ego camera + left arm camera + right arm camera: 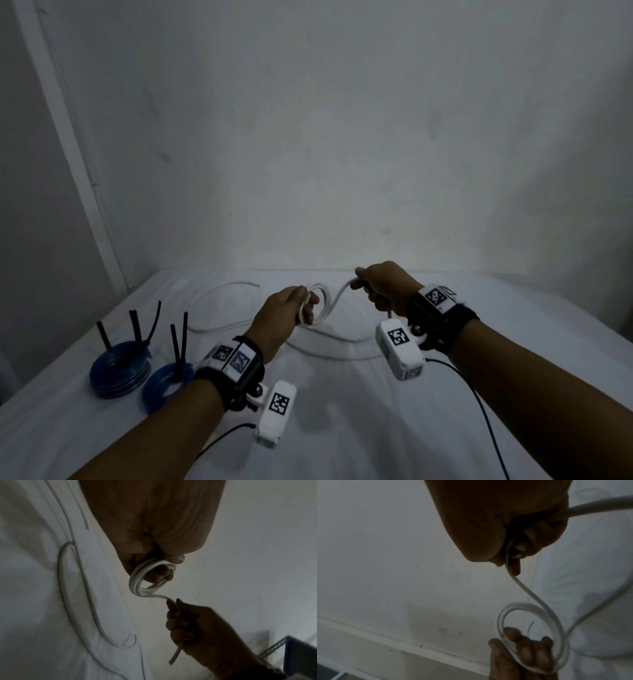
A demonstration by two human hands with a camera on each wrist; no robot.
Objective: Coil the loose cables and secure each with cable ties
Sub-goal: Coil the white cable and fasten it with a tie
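A white cable [334, 301] runs between my two hands above the white sheet. My left hand [291, 308] pinches a small coil of it [145, 586], a few loops held between thumb and fingers [529, 651]. My right hand [380, 284] is closed around the cable a short way along [518, 582], with the strand arching from the coil up into its fist [176, 609]. The rest of the white cable [219, 294] trails loose on the sheet behind and below my hands. Two blue cable coils [118, 370] [164, 383] lie at the left, each bound with black cable ties [137, 329] that stick up.
A white sheet [342, 428] covers the surface, which ends at a pale wall [308, 137] behind. A white trim strip [68, 137] runs down the wall at left. Thin dark wires [479, 404] lead from the wrist cameras. A perforated metal angle [272, 647] shows at the right.
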